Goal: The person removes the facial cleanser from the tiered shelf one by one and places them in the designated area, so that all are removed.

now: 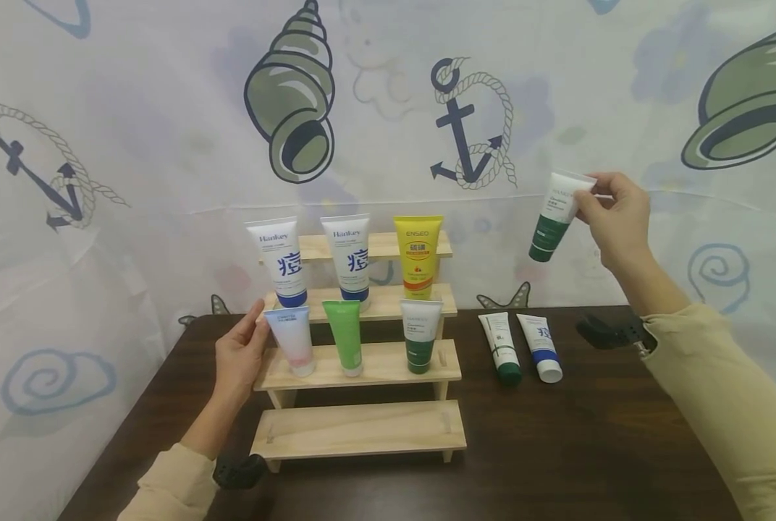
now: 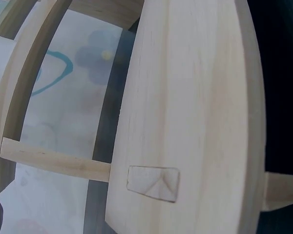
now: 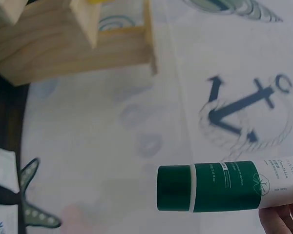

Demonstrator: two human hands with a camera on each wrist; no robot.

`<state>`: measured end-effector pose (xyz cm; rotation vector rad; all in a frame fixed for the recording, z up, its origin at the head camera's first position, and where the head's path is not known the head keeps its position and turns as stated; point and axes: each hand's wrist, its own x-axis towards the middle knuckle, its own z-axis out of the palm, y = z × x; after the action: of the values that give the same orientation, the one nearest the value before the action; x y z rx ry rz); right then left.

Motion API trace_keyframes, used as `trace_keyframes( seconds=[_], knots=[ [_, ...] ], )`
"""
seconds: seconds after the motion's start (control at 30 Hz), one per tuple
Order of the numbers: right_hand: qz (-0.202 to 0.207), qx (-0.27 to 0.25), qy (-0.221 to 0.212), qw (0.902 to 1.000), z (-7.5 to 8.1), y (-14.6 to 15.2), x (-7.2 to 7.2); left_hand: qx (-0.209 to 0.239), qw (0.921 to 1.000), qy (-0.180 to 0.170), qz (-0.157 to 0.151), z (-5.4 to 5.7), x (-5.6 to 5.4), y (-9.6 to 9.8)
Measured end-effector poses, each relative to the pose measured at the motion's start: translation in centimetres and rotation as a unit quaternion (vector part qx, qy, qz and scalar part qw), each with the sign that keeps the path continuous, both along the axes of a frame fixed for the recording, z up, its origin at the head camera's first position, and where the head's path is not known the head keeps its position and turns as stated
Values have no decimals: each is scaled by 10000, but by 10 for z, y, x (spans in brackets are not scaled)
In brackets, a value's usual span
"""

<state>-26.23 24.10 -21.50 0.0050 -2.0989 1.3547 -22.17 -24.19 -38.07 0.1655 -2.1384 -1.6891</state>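
Note:
My right hand [image 1: 619, 217] pinches a white and green tube [image 1: 553, 221] near its flat top end, raised in the air to the right of the wooden tiered rack [image 1: 362, 430]. The tube tilts, its green cap downward. At the rack's left side, my left hand [image 1: 239, 358] rests with fingers by the second tier, close to a pale blue and pink tube [image 1: 292, 340]. Beside that tube stand a green tube [image 1: 344, 336] and another white and green tube [image 1: 420, 334]. Higher up stand two white and blue tubes [image 1: 277, 264] and a yellow tube [image 1: 417, 253].
On the dark table [image 1: 557, 449], right of the rack, lie a white tube with a green cap [image 1: 502, 346] and a white and blue tube [image 1: 540, 347]. A patterned cloth [image 1: 388, 145] hangs behind. The lowest tier of the rack is bare wood.

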Motion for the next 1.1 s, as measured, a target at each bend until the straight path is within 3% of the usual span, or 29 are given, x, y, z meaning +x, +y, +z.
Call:
trace_keyframes(
  seconds=[0.43,0.87,1.1],
  knots=[
    [-345,414,-1382,9889,-74,61,-2,15,10000,92,24,-2,-1,0],
    [9,1253,-2401,9626,-140,98,-17,104,9999,-79,48,1,0,1],
    [144,1419,-2699,9523,-165,108,-25,93,9999,-135,23,1,0,1]
  ],
)
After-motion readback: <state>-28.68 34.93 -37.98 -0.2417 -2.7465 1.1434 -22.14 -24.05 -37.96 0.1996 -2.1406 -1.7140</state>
